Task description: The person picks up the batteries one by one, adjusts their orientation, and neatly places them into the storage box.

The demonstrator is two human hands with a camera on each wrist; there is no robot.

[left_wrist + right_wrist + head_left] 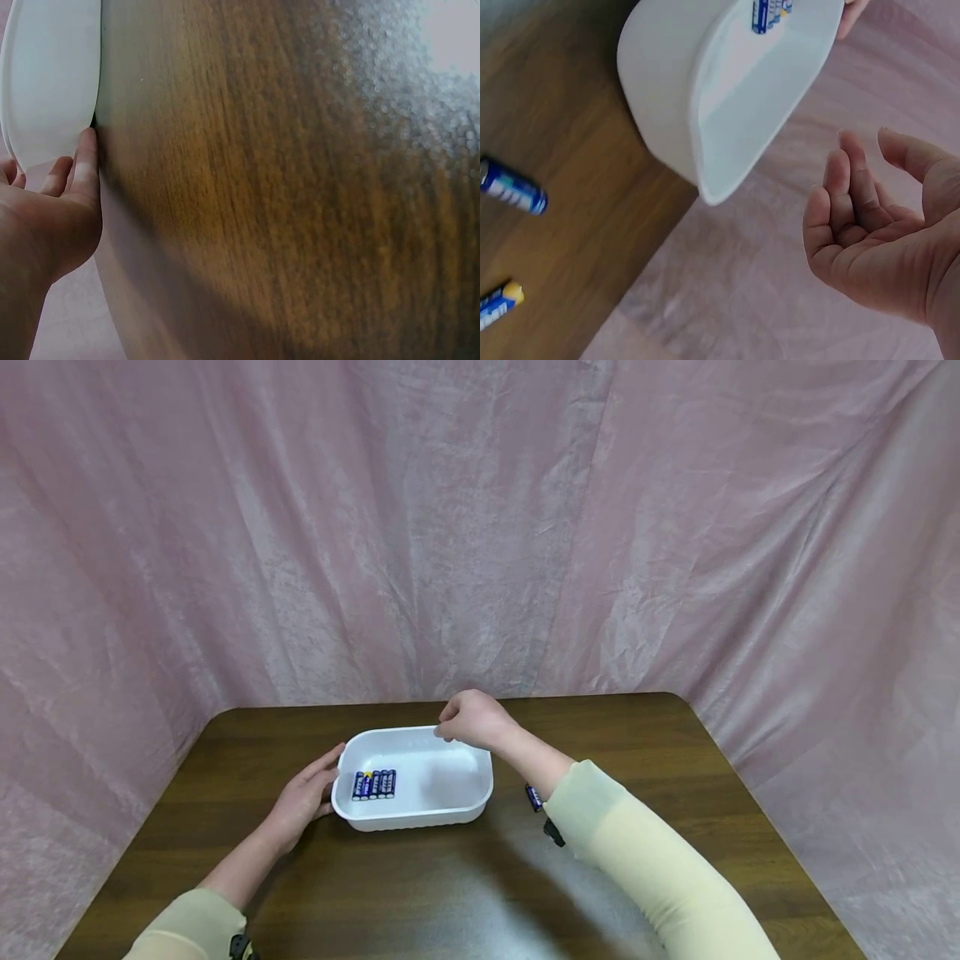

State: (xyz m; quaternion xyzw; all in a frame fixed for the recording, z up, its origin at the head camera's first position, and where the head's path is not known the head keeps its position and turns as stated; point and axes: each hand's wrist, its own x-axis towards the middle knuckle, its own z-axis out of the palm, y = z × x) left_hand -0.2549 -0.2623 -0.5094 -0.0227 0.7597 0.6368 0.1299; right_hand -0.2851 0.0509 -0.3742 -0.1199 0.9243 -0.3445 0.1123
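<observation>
A white plastic tray (420, 817) with rounded corners rests on the table. Several blue AA-type batteries (375, 785) lie side by side in its left part, one with a yellow end. At the tray's left end my left hand (302, 793) rests its fingers against the outer wall; in the left wrist view the fingertips of this hand (56, 206) touch the wall low down near the tabletop. My right hand (478, 720) hovers by the tray's back right rim. The right wrist view shows this hand (877, 217) with loosely bent fingers, thumb apart, and nothing held.
On the wooden table (375, 893), a loose battery (534, 798) lies right of the tray, partly by my sleeve. The right wrist view has two loose ones, a blue battery (511, 185) and a yellow-ended battery (499, 304). Pink curtain (450, 527) hangs behind the table's far edge.
</observation>
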